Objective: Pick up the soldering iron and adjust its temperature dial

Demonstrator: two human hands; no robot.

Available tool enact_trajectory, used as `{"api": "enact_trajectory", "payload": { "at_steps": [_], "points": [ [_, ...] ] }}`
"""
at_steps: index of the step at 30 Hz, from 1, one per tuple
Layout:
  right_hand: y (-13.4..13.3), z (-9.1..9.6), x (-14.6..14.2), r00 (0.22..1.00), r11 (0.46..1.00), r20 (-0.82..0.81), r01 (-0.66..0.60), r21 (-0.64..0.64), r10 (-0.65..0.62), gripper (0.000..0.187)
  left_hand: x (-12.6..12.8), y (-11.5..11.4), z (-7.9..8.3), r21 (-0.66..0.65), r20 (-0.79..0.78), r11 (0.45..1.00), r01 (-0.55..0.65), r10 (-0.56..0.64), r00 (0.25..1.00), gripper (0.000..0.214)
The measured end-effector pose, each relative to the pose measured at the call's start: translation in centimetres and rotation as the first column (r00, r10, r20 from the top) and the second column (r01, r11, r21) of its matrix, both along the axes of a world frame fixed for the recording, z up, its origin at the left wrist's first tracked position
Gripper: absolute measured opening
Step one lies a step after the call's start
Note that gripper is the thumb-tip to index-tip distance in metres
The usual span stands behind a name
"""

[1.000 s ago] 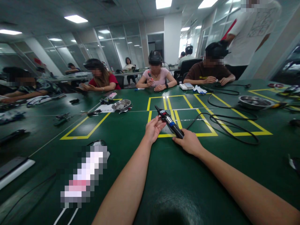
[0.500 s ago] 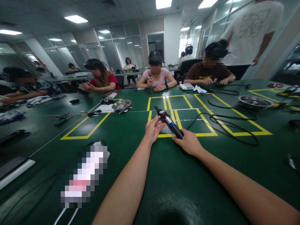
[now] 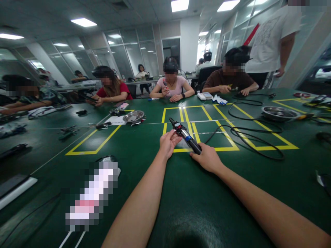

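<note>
A long black tool (image 3: 186, 135) with a silver section, a blue band and a narrow dark tip slants over the green table, its tip pointing away to the left. Its exact kind cannot be made out. My left hand (image 3: 167, 143), palm turned up, has its fingers closed at the front part, beside a small red detail. Around the black rear end, my right hand (image 3: 207, 156) is wrapped, thumb along the near side. A black cable (image 3: 216, 131) runs off from near the right hand; where it joins is hidden.
Yellow tape rectangles (image 3: 207, 149) mark the green table (image 3: 191, 193). A metal bowl (image 3: 133, 116) stands left of centre, another metal bowl (image 3: 280, 113) at right by coiled cable (image 3: 269, 151). A blurred-out device (image 3: 93, 193) lies at near left. Several people sit opposite; white gloves (image 3: 219, 100) lie near them.
My hands and the tool hold almost the same pose. The view has shifted slightly. Behind the table, the standing person in white has moved a little, and a red object shows beside them.
</note>
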State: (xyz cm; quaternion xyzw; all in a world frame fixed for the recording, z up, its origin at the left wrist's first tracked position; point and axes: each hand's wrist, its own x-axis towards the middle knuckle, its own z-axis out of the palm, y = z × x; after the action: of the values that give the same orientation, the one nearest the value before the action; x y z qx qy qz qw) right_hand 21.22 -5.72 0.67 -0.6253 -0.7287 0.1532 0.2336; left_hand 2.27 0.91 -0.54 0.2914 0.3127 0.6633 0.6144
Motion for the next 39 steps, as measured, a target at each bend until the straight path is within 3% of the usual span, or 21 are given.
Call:
{"api": "enact_trajectory", "payload": {
  "at_steps": [15,39],
  "points": [
    [-0.01,0.17,0.00,0.999,1.000,-0.032,-0.001,-0.001,0.001,0.031,-0.17,-0.12,0.02,-0.011,0.052,0.999,0.052,-0.051,0.997,0.022],
    [0.10,-0.22,0.02,1.000,1.000,-0.027,0.010,0.011,-0.010,0.032,-0.09,-0.08,0.03,-0.001,0.021,0.999,0.042,-0.042,0.999,0.022]
  ]
}}
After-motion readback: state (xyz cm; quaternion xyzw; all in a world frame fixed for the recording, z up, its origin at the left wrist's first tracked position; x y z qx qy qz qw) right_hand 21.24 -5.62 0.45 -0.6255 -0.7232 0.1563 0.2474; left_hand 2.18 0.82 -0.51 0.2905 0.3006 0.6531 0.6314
